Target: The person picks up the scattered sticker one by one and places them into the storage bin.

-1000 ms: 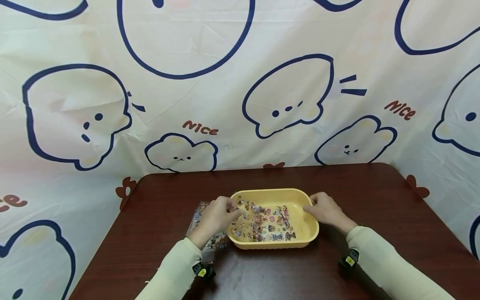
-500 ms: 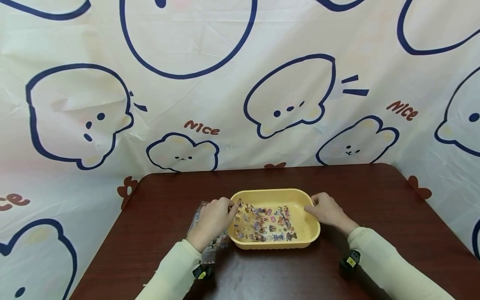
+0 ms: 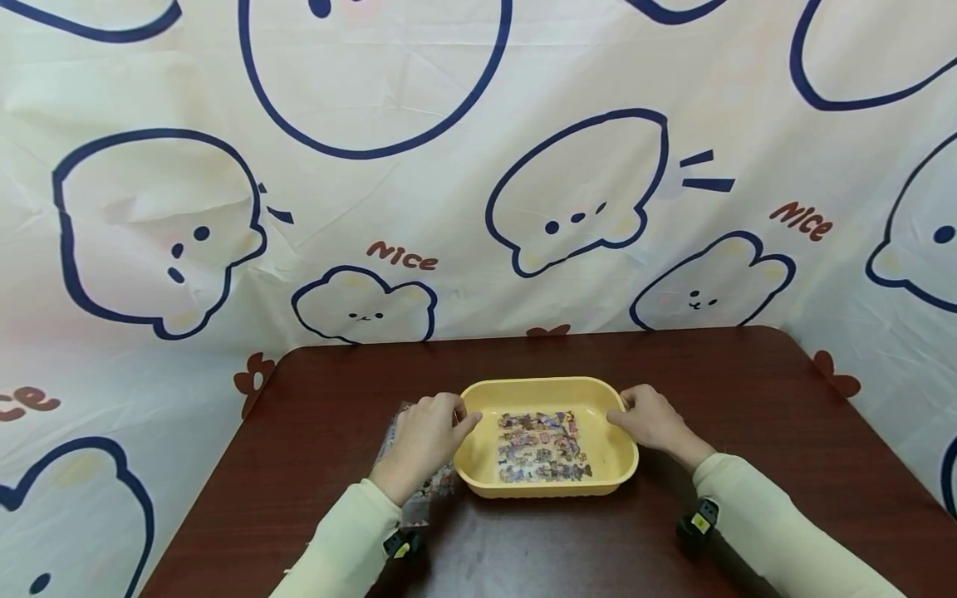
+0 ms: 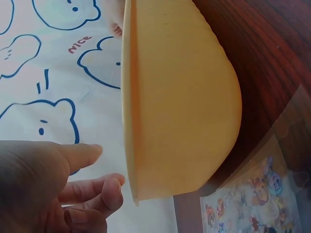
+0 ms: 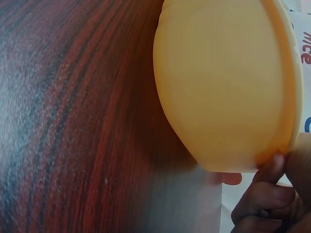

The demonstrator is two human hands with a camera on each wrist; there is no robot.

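A yellow plastic tray (image 3: pixel 609 457) with rounded corners stands on the table, and a clear sheet of small cartoon stickers (image 3: pixel 542 448) lies flat on its bottom. My left hand (image 3: pixel 422 440) is at the tray's left rim. In the left wrist view its thumb and fingers stand apart with nothing between them, fingertips right by the rim. At the other end my right hand (image 3: pixel 650 419) pinches the right rim between thumb and curled fingers. Partly hidden under my left hand, a clear plastic sleeve with more cartoon stickers (image 4: pixel 252 206) lies left of the tray.
The dark red-brown wooden table (image 3: pixel 538 548) runs back to a pale cloth (image 3: pixel 449 208) printed with blue cartoon outlines. This cloth also hangs along both sides. Each wrist carries a small black camera (image 3: pixel 695 519).
My left hand has let go of the sticker sheet, which spread toward the tray's left end and now lies flat inside. My right hand has kept its hold on the rim.
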